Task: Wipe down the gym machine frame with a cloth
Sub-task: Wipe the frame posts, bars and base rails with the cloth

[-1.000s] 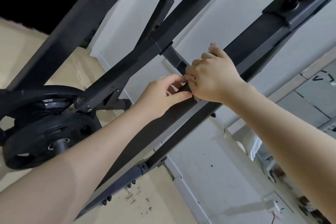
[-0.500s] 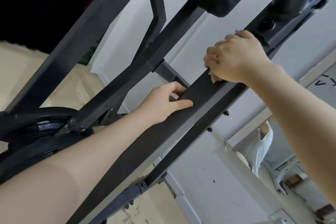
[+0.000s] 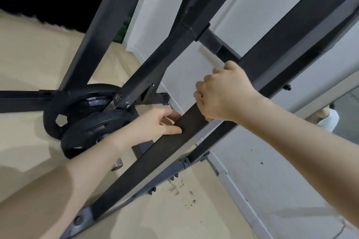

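Note:
The gym machine frame is black steel; its slanted bar (image 3: 155, 159) runs from lower left to upper right across the head view. My left hand (image 3: 155, 124) grips that bar's left edge, thumb on top and fingers behind it. Just above it, my right hand (image 3: 223, 95) is closed in a fist pressed onto the same bar. The cloth is almost wholly hidden under that fist; only a pale edge (image 3: 208, 119) peeks out below the palm. The two hands are a short gap apart.
Two black weight plates (image 3: 93, 134) hang on the frame at the left above a beige floor. A second slanted bar (image 3: 174, 48) and a cross tube (image 3: 215, 42) stand behind. White wall (image 3: 272, 161), a skirting and a mirror edge (image 3: 328, 118) lie to the right.
My right hand has slid down the bar from near the pad to just above my left hand. My left hand has kept its grip. The view has tilted downward.

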A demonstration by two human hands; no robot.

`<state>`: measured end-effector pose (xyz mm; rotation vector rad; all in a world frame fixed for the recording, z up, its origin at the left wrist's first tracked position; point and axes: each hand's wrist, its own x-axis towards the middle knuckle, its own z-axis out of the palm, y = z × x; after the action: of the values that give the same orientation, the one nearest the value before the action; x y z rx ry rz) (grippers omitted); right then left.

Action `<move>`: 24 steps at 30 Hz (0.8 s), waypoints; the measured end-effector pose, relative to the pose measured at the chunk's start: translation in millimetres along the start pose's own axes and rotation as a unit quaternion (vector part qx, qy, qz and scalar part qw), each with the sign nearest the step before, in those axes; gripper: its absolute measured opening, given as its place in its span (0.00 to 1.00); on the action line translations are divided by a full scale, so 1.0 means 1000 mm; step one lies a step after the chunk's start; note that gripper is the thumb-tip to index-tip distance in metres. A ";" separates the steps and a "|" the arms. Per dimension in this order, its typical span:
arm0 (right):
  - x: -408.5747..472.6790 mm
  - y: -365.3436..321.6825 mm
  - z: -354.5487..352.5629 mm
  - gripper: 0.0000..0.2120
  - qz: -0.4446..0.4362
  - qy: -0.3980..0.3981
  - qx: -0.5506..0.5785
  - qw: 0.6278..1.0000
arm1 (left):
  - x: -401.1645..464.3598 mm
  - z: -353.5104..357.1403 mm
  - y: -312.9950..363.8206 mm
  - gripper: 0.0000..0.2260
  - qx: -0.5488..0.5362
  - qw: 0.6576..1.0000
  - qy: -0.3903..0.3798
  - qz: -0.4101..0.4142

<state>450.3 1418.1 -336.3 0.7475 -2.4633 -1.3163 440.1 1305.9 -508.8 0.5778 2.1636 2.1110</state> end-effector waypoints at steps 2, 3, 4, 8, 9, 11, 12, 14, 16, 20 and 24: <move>0.001 -0.007 0.002 0.12 0.052 0.059 0.003 0.997 | -0.010 -0.001 -0.019 0.10 -0.025 0.999 -0.004 -0.029; 0.001 -0.015 0.003 0.11 0.071 0.070 0.019 0.995 | -0.014 0.000 -0.026 0.10 -0.040 0.998 -0.003 -0.041; 0.001 -0.032 0.008 0.10 0.069 0.033 0.025 0.997 | -0.017 0.002 -0.032 0.11 -0.053 0.997 0.001 -0.049; -0.002 -0.133 0.041 0.12 -0.035 -0.138 0.041 0.989 | -0.031 -0.001 -0.060 0.13 -0.008 0.997 0.020 -0.070; -0.001 -0.148 0.049 0.11 -0.053 -0.148 0.045 0.987 | -0.036 -0.005 -0.068 0.12 0.014 0.996 0.020 -0.085; 0.000 -0.161 0.056 0.13 -0.077 -0.152 0.046 0.984 | -0.047 -0.012 -0.084 0.11 0.040 0.991 -0.007 -0.125; 0.000 -0.159 0.057 0.16 -0.079 -0.153 0.044 0.984 | -0.051 -0.014 -0.089 0.11 0.062 0.988 -0.027 -0.138; 0.000 -0.155 0.059 0.18 -0.060 -0.139 0.036 0.988 | -0.059 -0.017 -0.099 0.13 0.118 0.980 -0.041 -0.152; -0.003 -0.171 0.067 0.18 -0.037 -0.116 0.022 0.992 | -0.072 -0.022 -0.114 0.13 0.134 0.979 -0.012 -0.151; -0.001 -0.272 0.107 0.20 -0.103 -0.179 0.031 0.978 | -0.101 -0.034 -0.163 0.13 0.135 0.972 0.082 -0.174; 0.004 -0.384 0.155 0.21 -0.196 -0.216 0.028 0.956 | -0.133 -0.040 -0.227 0.12 0.143 0.963 0.101 -0.204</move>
<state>501.5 1347.6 -741.5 1.1117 -2.7956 -1.7104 501.3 1229.3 -756.0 -0.0826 2.4513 1.7204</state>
